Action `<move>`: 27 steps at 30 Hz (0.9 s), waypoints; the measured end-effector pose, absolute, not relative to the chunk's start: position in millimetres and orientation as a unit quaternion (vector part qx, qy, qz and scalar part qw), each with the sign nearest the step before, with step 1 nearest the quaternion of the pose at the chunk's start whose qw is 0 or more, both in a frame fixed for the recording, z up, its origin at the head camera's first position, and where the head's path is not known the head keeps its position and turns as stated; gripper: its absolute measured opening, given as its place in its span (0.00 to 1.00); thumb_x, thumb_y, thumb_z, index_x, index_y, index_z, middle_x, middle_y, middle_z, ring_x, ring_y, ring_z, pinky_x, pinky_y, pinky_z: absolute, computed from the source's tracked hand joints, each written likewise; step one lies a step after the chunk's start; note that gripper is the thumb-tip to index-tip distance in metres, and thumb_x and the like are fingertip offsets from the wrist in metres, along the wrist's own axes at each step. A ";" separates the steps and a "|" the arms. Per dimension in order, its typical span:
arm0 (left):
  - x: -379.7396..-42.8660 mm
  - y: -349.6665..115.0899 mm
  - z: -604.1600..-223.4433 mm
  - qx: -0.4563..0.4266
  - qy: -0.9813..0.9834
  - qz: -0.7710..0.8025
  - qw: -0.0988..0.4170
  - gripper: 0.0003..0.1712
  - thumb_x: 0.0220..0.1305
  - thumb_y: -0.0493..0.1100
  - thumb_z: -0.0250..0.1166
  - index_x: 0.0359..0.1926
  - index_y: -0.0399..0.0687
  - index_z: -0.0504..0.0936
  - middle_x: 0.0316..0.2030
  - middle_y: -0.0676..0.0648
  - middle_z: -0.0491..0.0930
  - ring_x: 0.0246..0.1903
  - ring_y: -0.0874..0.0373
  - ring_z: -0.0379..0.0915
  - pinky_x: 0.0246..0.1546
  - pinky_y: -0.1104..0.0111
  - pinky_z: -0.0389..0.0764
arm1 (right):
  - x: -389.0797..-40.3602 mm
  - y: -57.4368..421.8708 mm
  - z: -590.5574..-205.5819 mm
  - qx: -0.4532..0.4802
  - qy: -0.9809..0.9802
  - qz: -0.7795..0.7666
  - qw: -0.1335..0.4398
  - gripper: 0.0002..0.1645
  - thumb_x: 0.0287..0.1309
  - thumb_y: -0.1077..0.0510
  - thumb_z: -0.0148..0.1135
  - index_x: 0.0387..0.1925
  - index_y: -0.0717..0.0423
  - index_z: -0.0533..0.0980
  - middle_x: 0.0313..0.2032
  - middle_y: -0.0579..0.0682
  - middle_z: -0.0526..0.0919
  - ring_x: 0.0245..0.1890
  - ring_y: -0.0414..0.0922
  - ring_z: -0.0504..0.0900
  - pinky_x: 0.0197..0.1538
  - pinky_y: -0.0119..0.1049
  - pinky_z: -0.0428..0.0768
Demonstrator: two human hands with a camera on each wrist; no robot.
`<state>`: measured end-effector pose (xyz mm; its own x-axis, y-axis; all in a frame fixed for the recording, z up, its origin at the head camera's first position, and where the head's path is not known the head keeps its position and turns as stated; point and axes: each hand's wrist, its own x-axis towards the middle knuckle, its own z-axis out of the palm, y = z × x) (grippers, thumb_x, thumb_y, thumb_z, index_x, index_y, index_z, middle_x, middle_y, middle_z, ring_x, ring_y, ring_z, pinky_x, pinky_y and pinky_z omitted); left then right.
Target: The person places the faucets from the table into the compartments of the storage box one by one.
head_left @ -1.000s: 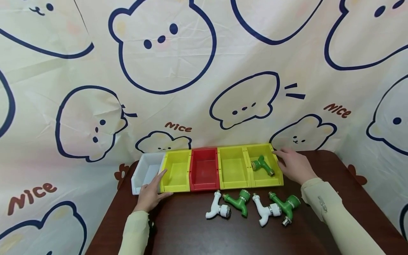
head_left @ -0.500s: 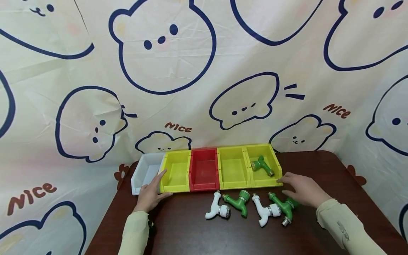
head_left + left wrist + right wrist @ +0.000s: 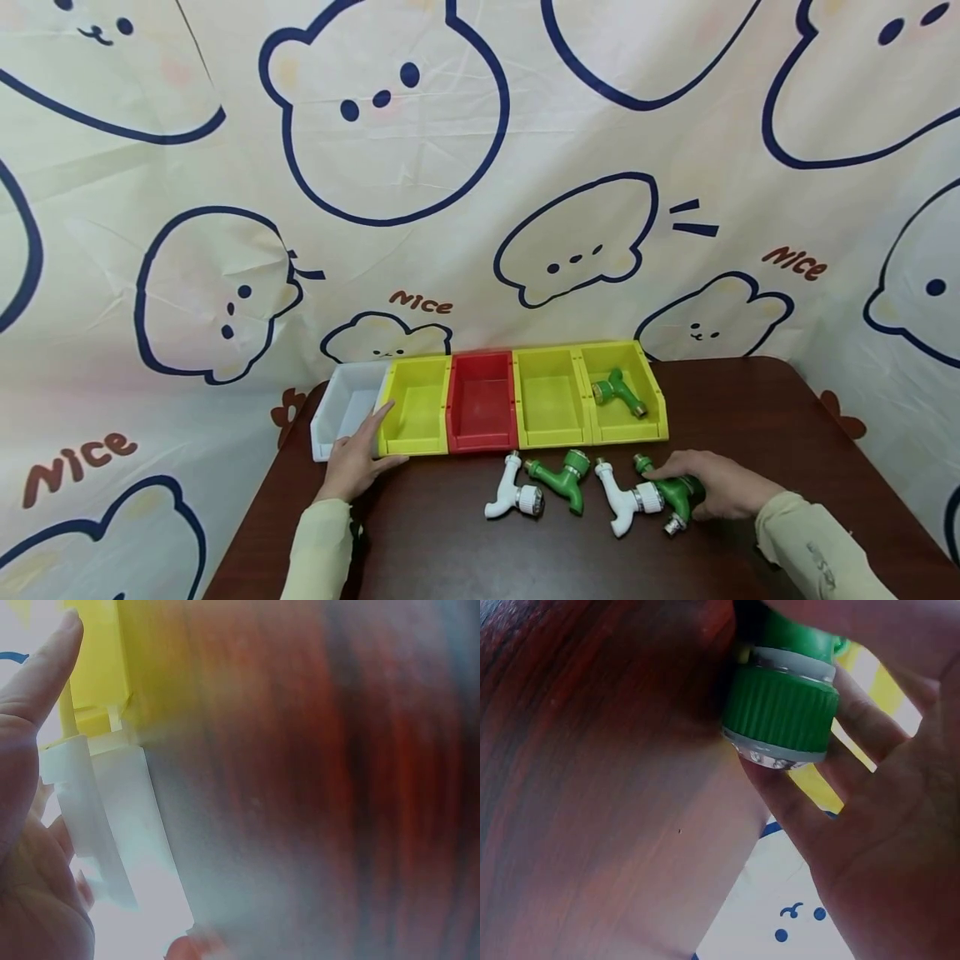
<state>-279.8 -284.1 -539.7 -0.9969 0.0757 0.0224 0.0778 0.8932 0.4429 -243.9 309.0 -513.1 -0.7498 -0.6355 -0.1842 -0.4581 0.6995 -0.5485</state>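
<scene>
Reads "Nice" three times on the cloth [image 3: 585, 125] behind the red bin [image 3: 482, 404], with no brand legible. Left of the red bin, at the white bin [image 3: 351, 400], lets the left hand [image 3: 352, 468] rest uncurled; front right, with the right hand [image 3: 722, 485], grips a green tap [image 3: 677, 494]. Seems barely begun, with one binned tap [image 3: 618, 392] right of the red bin, leaving that green one and three loose taps [image 3: 564, 478] in front.

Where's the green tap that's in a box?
In the head view, the green tap lies in the rightmost yellow bin, just right of another yellow bin.
</scene>
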 end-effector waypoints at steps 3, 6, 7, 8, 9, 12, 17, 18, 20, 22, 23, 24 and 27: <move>-280.1 -282.9 -540.9 -0.035 -0.973 -0.228 -0.003 0.59 0.59 0.65 0.73 0.83 0.65 0.49 0.80 0.37 0.56 0.75 0.36 0.59 0.68 0.39 0.59 | -243.5 310.5 -516.2 -0.325 0.901 -0.236 0.165 0.44 0.42 0.70 0.81 0.63 0.41 0.82 0.49 0.38 0.82 0.46 0.33 0.76 0.46 0.34 0.79; -280.0 -282.7 -540.8 -0.032 -0.973 -0.228 -0.006 0.59 0.59 0.65 0.73 0.83 0.65 0.49 0.80 0.37 0.55 0.75 0.36 0.59 0.68 0.39 0.59 | -242.7 309.8 -517.2 -0.328 0.905 -0.224 0.148 0.42 0.44 0.71 0.80 0.62 0.41 0.83 0.48 0.39 0.83 0.47 0.35 0.78 0.46 0.35 0.80; -280.2 -282.8 -540.5 -0.031 -0.973 -0.229 -0.006 0.59 0.59 0.65 0.73 0.83 0.65 0.49 0.80 0.38 0.55 0.75 0.36 0.59 0.68 0.39 0.59 | -242.5 309.1 -517.4 -0.323 0.909 -0.220 0.146 0.41 0.45 0.71 0.80 0.61 0.40 0.83 0.49 0.40 0.84 0.48 0.37 0.79 0.47 0.37 0.81; -280.3 -282.8 -540.3 -0.031 -0.973 -0.230 -0.006 0.59 0.59 0.65 0.74 0.83 0.64 0.49 0.80 0.38 0.55 0.75 0.37 0.59 0.69 0.39 0.59 | -242.4 308.5 -517.3 -0.317 0.912 -0.217 0.144 0.40 0.46 0.71 0.79 0.61 0.39 0.83 0.50 0.41 0.85 0.50 0.41 0.80 0.49 0.41 0.82; -280.4 -283.0 -539.9 -0.031 -0.973 -0.230 -0.005 0.59 0.59 0.65 0.73 0.83 0.64 0.49 0.80 0.38 0.55 0.75 0.36 0.59 0.68 0.39 0.59 | -242.3 308.0 -517.4 -0.311 0.915 -0.213 0.142 0.39 0.47 0.71 0.79 0.60 0.38 0.83 0.52 0.43 0.85 0.52 0.45 0.81 0.51 0.45 0.83; -280.4 -282.6 -539.4 -0.029 -0.973 -0.230 -0.005 0.60 0.59 0.65 0.73 0.83 0.64 0.49 0.80 0.38 0.55 0.75 0.36 0.60 0.69 0.39 0.58 | -241.7 307.7 -517.7 -0.299 0.921 -0.208 0.140 0.38 0.49 0.70 0.77 0.59 0.36 0.84 0.54 0.45 0.86 0.54 0.52 0.82 0.53 0.52 0.83; -280.0 -283.1 -538.1 -0.025 -0.973 -0.229 -0.006 0.60 0.59 0.65 0.73 0.83 0.64 0.49 0.80 0.37 0.55 0.74 0.36 0.60 0.70 0.38 0.58 | -243.0 308.3 -513.9 -0.294 0.920 -0.215 0.145 0.36 0.52 0.68 0.77 0.59 0.35 0.84 0.53 0.41 0.86 0.50 0.40 0.81 0.49 0.40 0.82; -280.2 -283.3 -538.2 -0.025 -0.973 -0.229 -0.006 0.60 0.59 0.65 0.73 0.83 0.64 0.49 0.80 0.37 0.55 0.74 0.36 0.60 0.70 0.38 0.58 | -242.9 308.7 -511.8 -0.291 0.920 -0.219 0.147 0.35 0.52 0.68 0.77 0.59 0.35 0.84 0.53 0.41 0.86 0.50 0.38 0.81 0.49 0.38 0.82; -280.1 -283.5 -538.4 -0.027 -0.973 -0.228 -0.006 0.60 0.59 0.65 0.73 0.83 0.64 0.49 0.80 0.37 0.55 0.75 0.36 0.60 0.69 0.38 0.58 | -242.6 309.7 -506.8 -0.287 0.919 -0.226 0.148 0.34 0.52 0.66 0.77 0.59 0.36 0.84 0.54 0.41 0.86 0.51 0.38 0.81 0.50 0.38 0.82; -280.0 -283.5 -539.1 -0.031 -0.973 -0.229 -0.006 0.59 0.59 0.65 0.73 0.83 0.64 0.49 0.80 0.37 0.55 0.75 0.36 0.60 0.69 0.38 0.58 | -242.1 310.3 -500.6 -0.279 0.918 -0.238 0.150 0.33 0.53 0.65 0.77 0.60 0.39 0.83 0.56 0.43 0.86 0.51 0.39 0.81 0.51 0.41 0.83; -280.1 -283.6 -539.6 -0.032 -0.973 -0.229 -0.005 0.59 0.59 0.65 0.73 0.83 0.64 0.49 0.80 0.37 0.56 0.75 0.36 0.60 0.69 0.38 0.58 | -241.9 310.4 -497.4 -0.275 0.918 -0.242 0.150 0.32 0.54 0.64 0.77 0.61 0.40 0.83 0.57 0.45 0.85 0.52 0.40 0.81 0.52 0.42 0.83; -280.3 -283.6 -540.0 -0.032 -0.973 -0.228 -0.005 0.59 0.59 0.65 0.73 0.83 0.64 0.49 0.80 0.38 0.56 0.75 0.36 0.60 0.69 0.38 0.58 | -242.0 310.5 -494.7 -0.271 0.918 -0.247 0.149 0.32 0.55 0.63 0.76 0.61 0.41 0.83 0.57 0.46 0.85 0.52 0.41 0.81 0.53 0.43 0.84; -280.9 -283.6 -540.4 -0.034 -0.973 -0.227 -0.001 0.59 0.59 0.66 0.73 0.83 0.64 0.50 0.80 0.37 0.56 0.75 0.36 0.60 0.69 0.38 0.58 | -242.5 309.4 -487.4 -0.256 0.921 -0.258 0.139 0.30 0.58 0.61 0.74 0.63 0.44 0.81 0.58 0.47 0.84 0.52 0.41 0.80 0.54 0.44 0.84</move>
